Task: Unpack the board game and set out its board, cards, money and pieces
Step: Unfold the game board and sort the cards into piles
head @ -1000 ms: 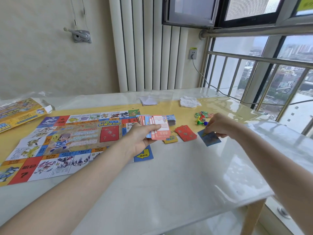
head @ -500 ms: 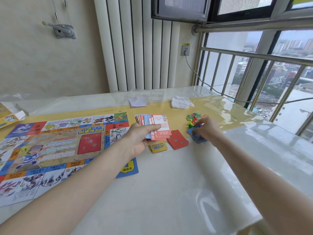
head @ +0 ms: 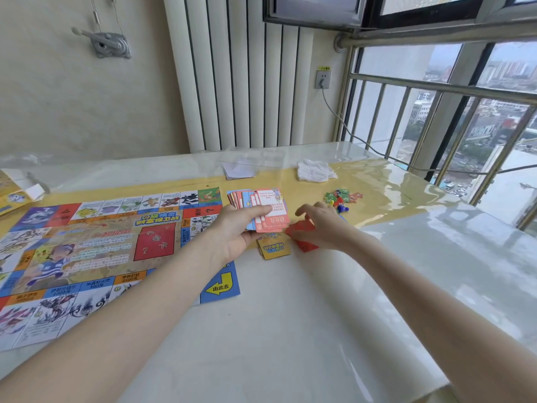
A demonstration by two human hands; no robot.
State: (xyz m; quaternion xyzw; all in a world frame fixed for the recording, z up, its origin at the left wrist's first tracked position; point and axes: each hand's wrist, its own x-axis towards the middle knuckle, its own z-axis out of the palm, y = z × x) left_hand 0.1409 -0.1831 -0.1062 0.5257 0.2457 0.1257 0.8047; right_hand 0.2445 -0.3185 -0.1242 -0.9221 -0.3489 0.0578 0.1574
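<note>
glossy table (head: 290,330), left hand (head: 235,237) gripping fanned cards (head: 261,207), right hand (head: 322,225) pinching red card (head: 305,245)

"由此去" and "500元", "2500元" on the board (head: 96,251)

A game board (head: 96,251) is printed with a border of small picture squares in white, blue, orange and red, a tan centre, a red panel with a white question mark, and a blue corner carrying a yellow arrow. A fan of cards (head: 261,206) is coloured salmon-red and light blue, with white text panels. A yellow card (head: 274,247) bears blue lettering. A red card (head: 302,228) is seen beside it. Small pieces (head: 341,199) are green, red, yellow and purple. A white cloth (head: 315,170) is crumpled. The table (head: 290,330) is glossy white with a yellow strip. The box (head: 13,196) is yellow.
</note>
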